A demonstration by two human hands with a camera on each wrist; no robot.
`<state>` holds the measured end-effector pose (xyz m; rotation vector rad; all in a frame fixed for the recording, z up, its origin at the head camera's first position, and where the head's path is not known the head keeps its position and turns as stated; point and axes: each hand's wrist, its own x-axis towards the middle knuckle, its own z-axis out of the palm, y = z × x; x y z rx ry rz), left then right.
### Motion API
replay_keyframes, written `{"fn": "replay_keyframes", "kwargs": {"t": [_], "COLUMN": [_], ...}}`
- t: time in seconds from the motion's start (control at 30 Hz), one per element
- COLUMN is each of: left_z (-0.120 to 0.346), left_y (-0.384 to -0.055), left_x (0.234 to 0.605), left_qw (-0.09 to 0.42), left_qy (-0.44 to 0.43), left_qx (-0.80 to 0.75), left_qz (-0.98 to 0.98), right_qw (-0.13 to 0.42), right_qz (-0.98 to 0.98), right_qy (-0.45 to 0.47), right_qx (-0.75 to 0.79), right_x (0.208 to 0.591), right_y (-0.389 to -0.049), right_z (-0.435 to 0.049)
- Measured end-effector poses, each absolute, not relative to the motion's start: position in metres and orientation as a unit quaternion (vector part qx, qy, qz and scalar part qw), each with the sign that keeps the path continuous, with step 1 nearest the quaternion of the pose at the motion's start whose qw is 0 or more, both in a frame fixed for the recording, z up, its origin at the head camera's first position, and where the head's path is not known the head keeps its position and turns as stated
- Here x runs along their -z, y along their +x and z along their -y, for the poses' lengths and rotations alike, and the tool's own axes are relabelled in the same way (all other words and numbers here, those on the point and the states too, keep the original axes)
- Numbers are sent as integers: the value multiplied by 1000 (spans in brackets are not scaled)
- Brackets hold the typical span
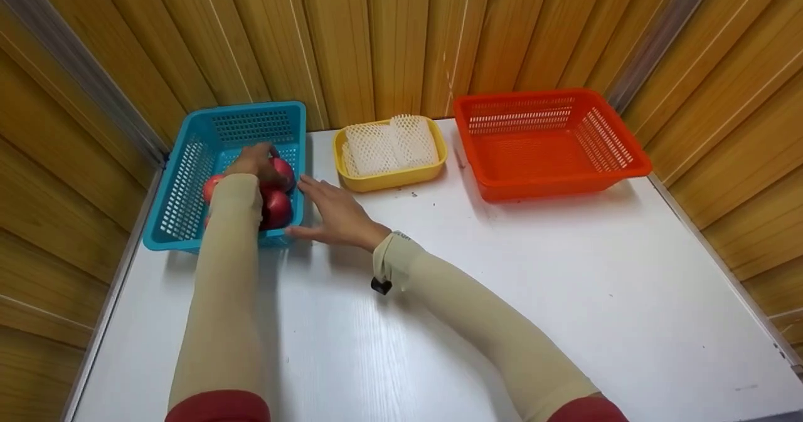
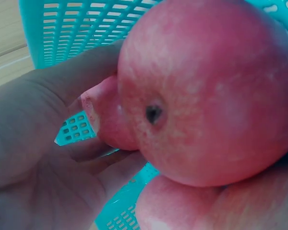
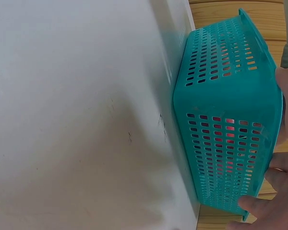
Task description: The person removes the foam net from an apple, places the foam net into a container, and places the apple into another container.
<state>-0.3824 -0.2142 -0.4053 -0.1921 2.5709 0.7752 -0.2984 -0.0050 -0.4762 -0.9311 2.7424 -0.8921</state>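
A blue-green perforated basket (image 1: pixel 164 190) stands at the left back of the table, with several red apples (image 1: pixel 276 209) inside. My left hand (image 1: pixel 254 162) reaches down into it and holds an apple (image 2: pixel 110 112) between thumb and fingers; the fingertips are hidden behind the fruit. A larger apple (image 2: pixel 206 91) fills much of the left wrist view, close to the hand. My right hand (image 1: pixel 335 212) is at the basket's right side, fingers spread and fairly straight, touching the rim. The right wrist view shows the basket wall (image 3: pixel 225 143) with red fruit behind its holes.
Right of the basket is a yellow tray (image 1: pixel 392 180) of white foam net sleeves (image 1: pixel 389 146). An orange-red perforated basket (image 1: pixel 552 187) stands at the back right. Wood-patterned walls (image 1: pixel 401 46) enclose the white table (image 1: pixel 564 271) at the back and sides.
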Motion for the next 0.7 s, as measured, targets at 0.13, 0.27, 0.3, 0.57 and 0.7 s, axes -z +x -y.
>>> {"fn": "replay_keyframes", "kwargs": {"t": [0.13,0.27,0.3,0.57,0.7], "left_z": [212,211,211,216,215], "left_y": [-374,-370,-370,-383,-386], "left_x": [399,398,398,404,406], "left_qw": [221,223,223,238,217], "left_qy": [-68,-74,-73,-86,-61], "left_qx": [-279,-283,-283,-304,-288], "left_qz": [-932,-930,-930,-918,-931], "right_qw": [58,55,54,30,-6], "right_qz": [-901,-900,-900,-911,-922], "right_qy": [-307,-310,-310,-311,-320], "right_qx": [301,302,301,268,218], "right_x": [475,476,476,472,473], "right_y": [-298,-297,-297,-297,-297], "right_z": [6,6,5,3,1]}}
